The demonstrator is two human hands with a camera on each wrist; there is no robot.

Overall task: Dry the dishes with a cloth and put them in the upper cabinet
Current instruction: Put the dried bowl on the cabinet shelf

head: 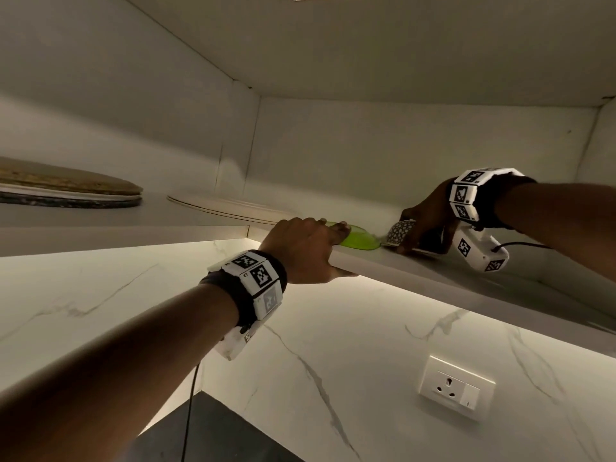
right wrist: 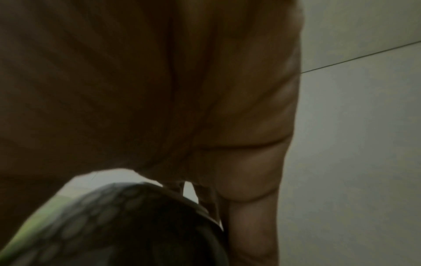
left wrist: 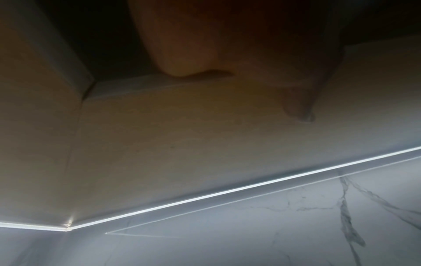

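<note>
Both hands are reaching up into the cabinet, so the drying seems done for these pieces and the putting away is well under way, though no cloth or remaining dishes are showing, so how many are left cannot be told. The left hand [head: 305, 248] is resting on the near edge of the shelf [head: 416, 266], thumb under the edge and straight fingers lying on the rim of a green plate [head: 358, 240], a shallow, glossy, translucent-looking disc sitting flat on the shelf. Just right of it, the right hand [head: 425, 218] is curling round a bowl [head: 401, 231] with a black-and-white dotted pattern, tilting at the shelf surface. Farther left, flat round mats [head: 71, 188], woven and coarse, are lying stacked, with a pale smooth disc [head: 226, 206] beside them
</note>
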